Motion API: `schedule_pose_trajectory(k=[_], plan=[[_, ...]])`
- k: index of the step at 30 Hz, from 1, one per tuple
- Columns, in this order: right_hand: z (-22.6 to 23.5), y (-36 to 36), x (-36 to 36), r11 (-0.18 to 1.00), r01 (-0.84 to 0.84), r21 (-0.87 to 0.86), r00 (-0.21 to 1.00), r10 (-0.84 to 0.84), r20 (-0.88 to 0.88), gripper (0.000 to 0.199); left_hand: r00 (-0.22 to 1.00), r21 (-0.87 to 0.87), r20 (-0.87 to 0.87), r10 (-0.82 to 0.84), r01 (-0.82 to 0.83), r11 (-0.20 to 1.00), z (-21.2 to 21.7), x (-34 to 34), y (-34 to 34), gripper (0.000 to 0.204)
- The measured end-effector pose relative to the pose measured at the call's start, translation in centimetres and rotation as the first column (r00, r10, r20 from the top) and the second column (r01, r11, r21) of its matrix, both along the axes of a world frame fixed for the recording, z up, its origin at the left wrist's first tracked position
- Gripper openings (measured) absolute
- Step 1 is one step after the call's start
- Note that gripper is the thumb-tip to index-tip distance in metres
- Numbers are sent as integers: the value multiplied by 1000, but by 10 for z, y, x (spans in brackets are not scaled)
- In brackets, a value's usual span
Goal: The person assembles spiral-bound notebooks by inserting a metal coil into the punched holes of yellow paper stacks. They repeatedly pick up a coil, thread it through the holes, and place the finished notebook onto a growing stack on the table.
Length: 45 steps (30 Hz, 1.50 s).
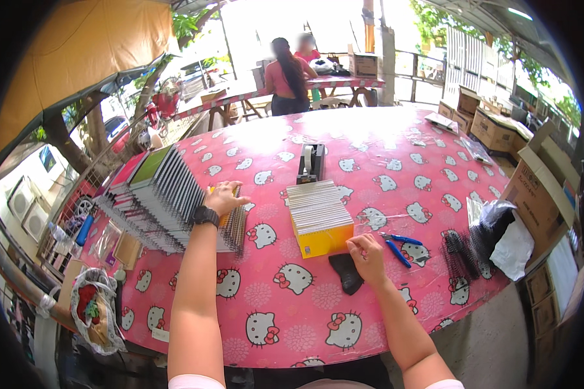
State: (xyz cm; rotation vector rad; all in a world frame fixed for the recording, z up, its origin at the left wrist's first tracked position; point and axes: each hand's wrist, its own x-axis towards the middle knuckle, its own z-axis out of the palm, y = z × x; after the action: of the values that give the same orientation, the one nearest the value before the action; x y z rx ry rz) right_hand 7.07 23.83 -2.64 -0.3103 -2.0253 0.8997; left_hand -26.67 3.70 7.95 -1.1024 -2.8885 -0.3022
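My left hand [224, 198], with a dark watch at the wrist, lies fingers spread on top of a low stack of yellow-covered spiral notebooks [235, 223]. Beside it rise taller stacks of spiral notebooks [159, 201] with green, pink and dark covers. In the middle of the table stands a neat block of bound pads [321, 211] with a yellow cover facing me. At its near right corner my right hand [368, 256] is closed in a pinch; what its fingertips hold, if anything, is hidden. Under that hand lies a black piece [347, 272], perhaps cloth. Blue-handled pliers [397, 249] rest just right.
A tape dispenser [311, 163] stands behind the block. Black spiral coils [461, 256] and a white plastic bag [512, 243] lie at the right, beside an open cardboard box [542, 185]. A clear bag [94, 308] hangs at the left edge. Two people [289, 74] are at a far table.
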Motion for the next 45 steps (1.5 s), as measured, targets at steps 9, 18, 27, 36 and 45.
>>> schedule_pose_trajectory(k=[9,18,27,36,45], plan=[[-6,-7,-6,964,-128,-232,992,127,-23,9,972,6,-200,122,-123,992,33,27,15,53],[-20,9,-7,816,-146,-560,988,96,-119,10,671,521,-333,-662,717,464,-97,276,75,50],[-22,4,-10,773,-86,-628,996,47,-78,12,724,554,-23,-689,583,594,-106,262,70,87],[-25,5,-13,779,-81,-621,992,122,24,14,769,523,40,-638,528,670,-110,260,62,86],[-26,16,-2,757,-128,-640,978,203,45,16,782,536,17,-623,519,666,-116,263,67,82]])
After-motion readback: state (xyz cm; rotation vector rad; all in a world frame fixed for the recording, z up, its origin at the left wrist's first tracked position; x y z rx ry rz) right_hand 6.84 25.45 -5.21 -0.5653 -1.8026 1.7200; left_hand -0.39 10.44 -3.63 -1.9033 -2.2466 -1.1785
